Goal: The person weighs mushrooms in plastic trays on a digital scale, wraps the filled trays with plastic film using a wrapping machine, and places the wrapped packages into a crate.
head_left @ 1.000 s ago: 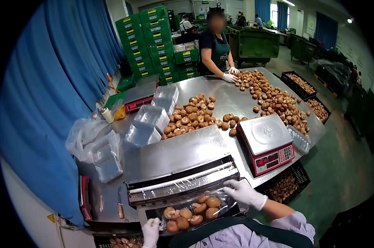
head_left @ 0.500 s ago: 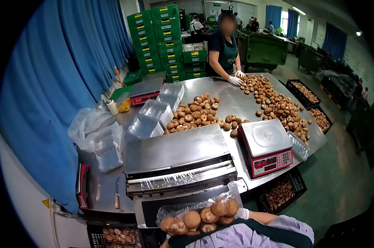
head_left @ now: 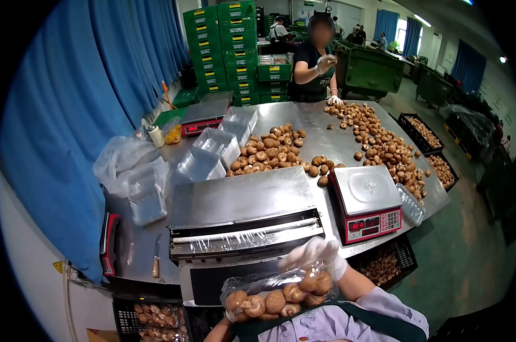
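Note:
A film-wrapped pack of brown mushrooms [head_left: 275, 301] is held up close to my body, its clear film wrinkled along the top. My right hand [head_left: 315, 256], in a white glove, is over the pack's upper right edge; motion blurs its fingers. Of my left arm only the forearm shows below the pack's left end; the pack hides that hand. Just beyond is the wrapping machine [head_left: 246, 239] with its film roll and dark plate [head_left: 229, 279]. To its right stands a red scale [head_left: 372, 199] with a steel top.
Loose mushrooms [head_left: 383, 148] and clear trays [head_left: 204, 162] cover parts of the steel table. A knife [head_left: 156, 259] lies at left. Crates of mushrooms [head_left: 383, 265] stand below the table. Across it, a co-worker [head_left: 313, 68] raises one gloved hand.
The pack has been lifted off the machine's front towards my body. My right hand has come up over its top edge, and my left hand has gone out of sight. The co-worker has raised a hand.

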Motion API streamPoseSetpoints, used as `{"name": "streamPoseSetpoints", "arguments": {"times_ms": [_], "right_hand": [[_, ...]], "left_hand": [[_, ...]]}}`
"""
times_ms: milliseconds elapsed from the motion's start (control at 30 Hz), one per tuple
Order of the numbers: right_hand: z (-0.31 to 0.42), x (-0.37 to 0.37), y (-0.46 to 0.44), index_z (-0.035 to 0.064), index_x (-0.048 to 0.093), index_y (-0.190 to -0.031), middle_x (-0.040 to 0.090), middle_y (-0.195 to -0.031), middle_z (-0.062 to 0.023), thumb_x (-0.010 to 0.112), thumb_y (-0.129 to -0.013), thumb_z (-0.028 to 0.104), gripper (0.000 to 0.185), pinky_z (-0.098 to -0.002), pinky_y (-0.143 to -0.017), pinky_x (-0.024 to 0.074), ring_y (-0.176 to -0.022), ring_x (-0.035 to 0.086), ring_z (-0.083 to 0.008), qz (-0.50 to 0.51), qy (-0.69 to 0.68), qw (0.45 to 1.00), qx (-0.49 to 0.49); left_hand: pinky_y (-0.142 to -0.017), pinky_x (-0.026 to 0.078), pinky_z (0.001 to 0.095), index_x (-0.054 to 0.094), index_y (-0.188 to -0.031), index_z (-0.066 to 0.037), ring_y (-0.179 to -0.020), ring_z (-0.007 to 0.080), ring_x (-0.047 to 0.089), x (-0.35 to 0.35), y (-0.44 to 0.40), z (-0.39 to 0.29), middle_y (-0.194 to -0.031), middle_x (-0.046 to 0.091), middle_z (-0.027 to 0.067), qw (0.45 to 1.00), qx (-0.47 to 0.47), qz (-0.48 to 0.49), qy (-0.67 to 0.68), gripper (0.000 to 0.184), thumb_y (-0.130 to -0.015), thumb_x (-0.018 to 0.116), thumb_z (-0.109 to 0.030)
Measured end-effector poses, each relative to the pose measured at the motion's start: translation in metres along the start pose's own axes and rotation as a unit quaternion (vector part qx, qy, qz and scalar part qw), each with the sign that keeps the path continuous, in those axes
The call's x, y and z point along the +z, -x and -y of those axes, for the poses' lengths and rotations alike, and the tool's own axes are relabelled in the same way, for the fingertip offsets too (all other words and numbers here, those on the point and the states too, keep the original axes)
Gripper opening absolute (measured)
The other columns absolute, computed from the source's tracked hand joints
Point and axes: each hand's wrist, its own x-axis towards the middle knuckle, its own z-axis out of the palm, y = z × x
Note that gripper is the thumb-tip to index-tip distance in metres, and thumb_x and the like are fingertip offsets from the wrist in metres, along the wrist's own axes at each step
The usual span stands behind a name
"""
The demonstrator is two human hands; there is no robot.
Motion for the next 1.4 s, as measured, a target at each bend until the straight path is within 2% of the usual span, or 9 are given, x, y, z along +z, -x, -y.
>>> {"name": "streamPoseSetpoints", "arguments": {"times_ms": [100,400,533,667,767,867,1200,1233,1400], "right_hand": [[-0.037,0.003,-0.031,-0.0002,0.047,-0.130,0.029,-0.141,-0.0286,0.045,-0.089,0.045,0.061,-0.0520,-0.108,0.0169,-0.132,0.024,-0.0428,0.124,0.065,0.980,0.141],[-0.046,0.016,-0.003,-0.0055,0.049,-0.125,0.052,-0.123,-0.0187,0.053,-0.088,0.026,0.049,-0.0329,-0.093,0.0398,-0.111,0.049,-0.0217,-0.119,0.159,0.926,0.320],[-0.045,0.006,0.008,-0.0057,0.051,-0.119,0.058,-0.114,-0.0158,0.055,-0.086,0.019,0.041,-0.0291,-0.087,0.0455,-0.102,0.056,-0.0179,-0.169,0.241,0.893,0.340],[-0.057,-0.017,0.036,-0.0038,0.055,-0.111,0.060,-0.105,-0.0145,0.055,-0.084,0.012,0.031,-0.0300,-0.083,0.0468,-0.095,0.058,-0.0195,-0.174,0.502,0.789,0.309],[-0.068,-0.041,0.060,-0.0024,0.057,-0.104,0.062,-0.098,-0.0135,0.055,-0.082,0.008,0.024,-0.0306,-0.079,0.0478,-0.089,0.059,-0.0207,-0.136,0.733,0.627,0.225],[-0.085,-0.062,0.075,-0.0010,0.060,-0.098,0.063,-0.091,-0.0125,0.055,-0.080,0.003,0.019,-0.0313,-0.076,0.0488,-0.083,0.061,-0.0220,-0.096,0.807,0.560,0.162],[-0.096,-0.053,0.049,0.0009,0.061,-0.081,0.066,-0.087,-0.0126,0.057,-0.077,-0.005,0.009,-0.0328,-0.073,0.0498,-0.079,0.063,-0.0256,-0.115,0.775,0.598,0.166],[-0.096,-0.053,0.049,0.0010,0.061,-0.081,0.066,-0.087,-0.0124,0.057,-0.078,-0.006,0.009,-0.0326,-0.073,0.0498,-0.079,0.063,-0.0255,-0.115,0.773,0.602,0.166],[-0.096,-0.050,0.045,0.0015,0.061,-0.080,0.066,-0.087,-0.0119,0.056,-0.078,-0.006,0.009,-0.0324,-0.072,0.0496,-0.078,0.062,-0.0251,-0.119,0.780,0.590,0.171]], "left_hand": [[-0.066,0.048,0.0247,0.063,-0.088,-0.001,-0.073,0.0094,0.058,0.023,-0.006,-0.018,-0.083,0.063,0.0064,0.996,0.022,0.068,-0.062,0.020,-0.092,0.049,-0.015],[-0.070,0.051,0.0262,0.061,-0.097,0.001,-0.078,0.0155,0.063,-0.038,0.047,-0.151,-0.094,0.065,0.0091,0.994,0.099,-0.020,-0.047,0.030,-0.095,0.048,-0.026],[-0.058,0.051,0.0281,0.064,-0.095,-0.008,-0.068,0.0167,0.065,0.000,0.087,-0.198,-0.079,0.064,0.0058,0.834,0.319,-0.032,-0.449,0.024,-0.084,0.062,-0.029],[-0.053,0.049,0.0339,0.063,-0.092,-0.008,-0.063,0.0234,0.062,0.023,0.063,-0.155,-0.068,0.059,0.0071,0.773,0.302,-0.164,-0.534,0.038,-0.081,0.061,-0.044],[-0.052,0.049,0.0391,0.060,-0.081,-0.008,-0.061,0.0303,0.063,0.005,0.057,-0.118,-0.066,0.063,0.0144,0.865,0.219,-0.186,-0.411,0.039,-0.085,0.057,-0.046],[-0.049,0.045,0.0271,0.062,-0.084,-0.005,-0.051,0.0117,0.058,-0.018,0.084,-0.096,-0.058,0.058,0.0055,0.966,0.100,-0.207,-0.119,0.026,-0.089,0.060,-0.030],[-0.046,0.043,0.0232,0.065,-0.099,0.000,-0.050,0.0075,0.052,-0.160,0.240,0.016,-0.070,0.063,0.0033,0.750,-0.028,-0.656,0.078,0.030,-0.087,0.064,-0.028],[-0.053,0.046,0.0242,0.065,-0.102,0.000,-0.056,0.0097,0.056,-0.176,0.250,0.040,-0.075,0.066,0.0063,0.721,-0.040,-0.686,-0.092,0.035,-0.086,0.065,-0.031],[-0.079,0.048,0.0320,0.066,-0.103,-0.003,-0.084,0.0234,0.065,-0.216,0.239,0.113,-0.091,0.068,0.0153,0.782,-0.165,-0.582,-0.146,0.047,-0.083,0.063,-0.045]]}}
